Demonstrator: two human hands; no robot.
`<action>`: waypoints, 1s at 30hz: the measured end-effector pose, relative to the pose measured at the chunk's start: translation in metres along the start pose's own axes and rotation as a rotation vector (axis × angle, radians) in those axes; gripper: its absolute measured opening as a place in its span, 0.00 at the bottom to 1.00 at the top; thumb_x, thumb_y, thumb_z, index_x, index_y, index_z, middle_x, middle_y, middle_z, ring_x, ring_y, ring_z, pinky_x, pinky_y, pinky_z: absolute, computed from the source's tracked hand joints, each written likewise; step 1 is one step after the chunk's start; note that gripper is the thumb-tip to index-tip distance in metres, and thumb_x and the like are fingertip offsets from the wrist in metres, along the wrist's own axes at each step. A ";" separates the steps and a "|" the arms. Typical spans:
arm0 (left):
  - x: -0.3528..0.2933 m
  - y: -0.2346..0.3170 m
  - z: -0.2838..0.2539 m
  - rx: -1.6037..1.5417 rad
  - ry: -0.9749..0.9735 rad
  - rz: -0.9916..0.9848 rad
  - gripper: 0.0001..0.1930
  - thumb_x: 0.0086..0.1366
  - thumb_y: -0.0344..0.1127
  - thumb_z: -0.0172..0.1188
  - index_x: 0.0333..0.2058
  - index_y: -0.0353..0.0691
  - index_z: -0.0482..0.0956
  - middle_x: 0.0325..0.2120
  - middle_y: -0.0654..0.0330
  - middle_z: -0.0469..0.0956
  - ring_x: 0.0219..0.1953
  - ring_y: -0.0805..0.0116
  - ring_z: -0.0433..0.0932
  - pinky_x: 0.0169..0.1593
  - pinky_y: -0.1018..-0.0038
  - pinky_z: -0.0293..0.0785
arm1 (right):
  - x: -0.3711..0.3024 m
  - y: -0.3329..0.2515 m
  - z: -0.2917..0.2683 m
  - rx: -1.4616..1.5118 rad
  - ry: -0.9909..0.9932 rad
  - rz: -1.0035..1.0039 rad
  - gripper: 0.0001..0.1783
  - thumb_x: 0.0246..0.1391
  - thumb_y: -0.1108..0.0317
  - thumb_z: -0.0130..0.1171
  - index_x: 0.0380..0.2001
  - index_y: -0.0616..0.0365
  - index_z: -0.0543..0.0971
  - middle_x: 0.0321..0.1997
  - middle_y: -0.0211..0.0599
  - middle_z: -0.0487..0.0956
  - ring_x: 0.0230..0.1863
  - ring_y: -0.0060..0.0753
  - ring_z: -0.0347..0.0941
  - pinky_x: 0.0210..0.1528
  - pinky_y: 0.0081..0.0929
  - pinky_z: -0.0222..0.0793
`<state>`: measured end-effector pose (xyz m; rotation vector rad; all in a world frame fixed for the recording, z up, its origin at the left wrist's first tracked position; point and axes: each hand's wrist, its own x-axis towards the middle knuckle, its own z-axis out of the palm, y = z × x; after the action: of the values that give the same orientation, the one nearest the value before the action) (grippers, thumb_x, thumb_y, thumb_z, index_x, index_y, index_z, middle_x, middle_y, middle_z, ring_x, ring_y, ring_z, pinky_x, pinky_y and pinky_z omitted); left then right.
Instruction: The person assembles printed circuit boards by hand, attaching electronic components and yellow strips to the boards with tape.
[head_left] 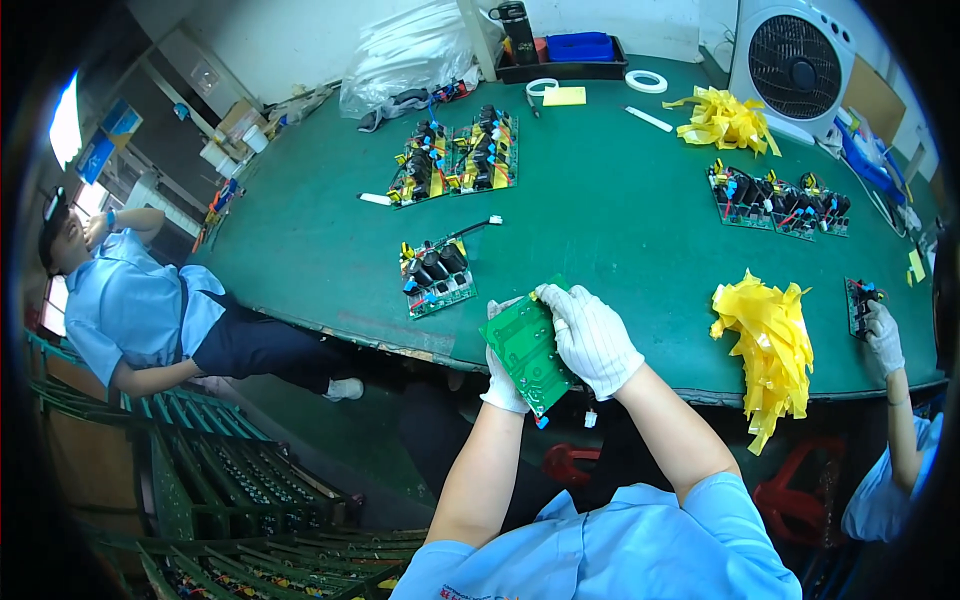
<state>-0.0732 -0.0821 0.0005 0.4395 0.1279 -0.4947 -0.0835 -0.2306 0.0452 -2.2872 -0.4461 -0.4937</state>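
Green circuit board with black cylinders (pixel 437 277) is lying on the smooth green table (pixel 310 250). At the table's front edge, the left white-gloved hand (pixel 505 388) is holding a flat green board (pixel 526 350), its fingers partly hiding behind; the right white-gloved hand (pixel 594 342) is pinching its upper right edge with the fingers. Crumpled yellow strips (pixel 768 335) are lying farther right.

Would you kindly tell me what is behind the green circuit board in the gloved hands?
Part of the gloved left hand lies behind the circuit board, and a small blue part shows past its lower tip. The board's far face and anything else there are hidden.
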 end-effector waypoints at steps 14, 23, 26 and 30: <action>-0.006 0.005 0.024 0.003 -0.037 0.022 0.32 0.68 0.64 0.45 0.53 0.40 0.74 0.48 0.52 0.77 0.48 0.52 0.77 0.53 0.55 0.74 | -0.024 0.009 -0.063 -0.177 -0.062 0.223 0.16 0.58 0.71 0.48 0.49 0.50 0.76 0.34 0.49 0.77 0.37 0.55 0.75 0.40 0.46 0.72; -0.003 -0.002 0.006 -0.230 -0.264 -0.120 0.34 0.67 0.64 0.45 0.59 0.43 0.70 0.56 0.50 0.73 0.57 0.45 0.72 0.59 0.45 0.68 | -0.110 0.046 -0.114 -0.674 0.041 0.610 0.18 0.53 0.77 0.48 0.48 0.58 0.74 0.37 0.57 0.76 0.36 0.62 0.75 0.37 0.50 0.72; -0.005 -0.004 0.000 -0.225 -0.294 -0.022 0.32 0.67 0.63 0.45 0.58 0.43 0.71 0.55 0.50 0.74 0.57 0.44 0.72 0.59 0.45 0.68 | -0.121 0.062 -0.106 -0.776 -0.127 0.667 0.18 0.54 0.77 0.46 0.49 0.60 0.73 0.35 0.58 0.76 0.34 0.59 0.77 0.36 0.52 0.73; -0.018 0.007 -0.008 -0.075 -0.155 0.193 0.31 0.68 0.61 0.45 0.57 0.43 0.71 0.54 0.50 0.74 0.56 0.45 0.72 0.59 0.45 0.68 | -0.122 0.059 -0.106 -0.779 -0.167 0.569 0.17 0.55 0.74 0.46 0.48 0.63 0.74 0.32 0.55 0.77 0.33 0.58 0.78 0.35 0.50 0.74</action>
<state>-0.0860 -0.0656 0.0001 0.3348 -0.0453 -0.3309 -0.1849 -0.3673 0.0221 -3.0445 0.4075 -0.1918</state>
